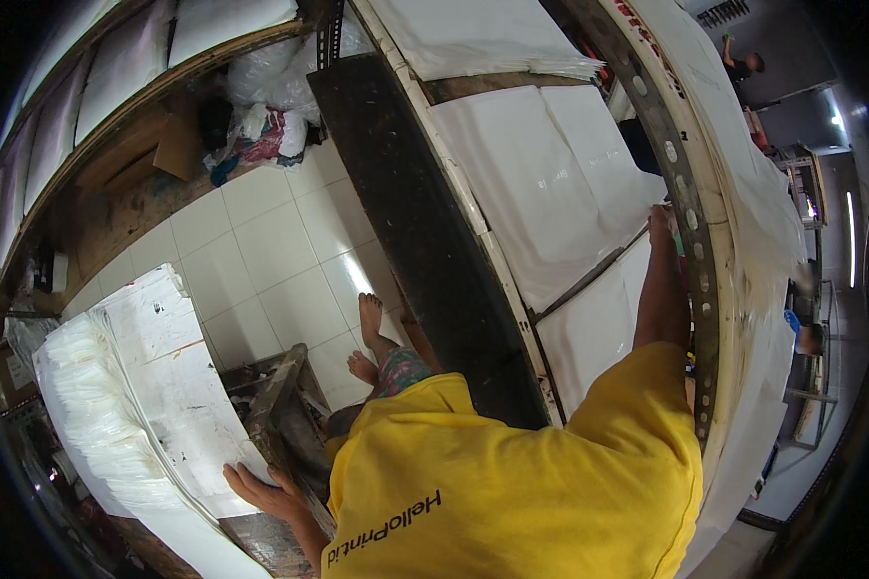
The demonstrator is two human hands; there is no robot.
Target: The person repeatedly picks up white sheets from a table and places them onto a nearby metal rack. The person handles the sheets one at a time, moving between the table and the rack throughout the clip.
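Observation:
My left hand [270, 490] lies on the edge of a thick stack of large white sheets [179, 376] at the lower left, fingers stretched and slightly apart. The stack's top sheet has dark smudges, and its left side shows many layered edges. At the upper right, my right arm reaches to a shelf of white sheets [541, 183]. There my right hand [660, 224] appears closed at the sheets' far edge, beside a perforated metal upright [686, 193]. Whatever it grips, if anything, is too small to make out.
A long dark board [406, 222] runs along the shelf. White floor tiles [261, 241] show around my bare feet. A worn wooden stand [285, 405] is beside the left stack. Shelves with sheets, a cardboard box [135, 159] and plastic bags [275, 77] stand far left. A person [739, 69] is far right.

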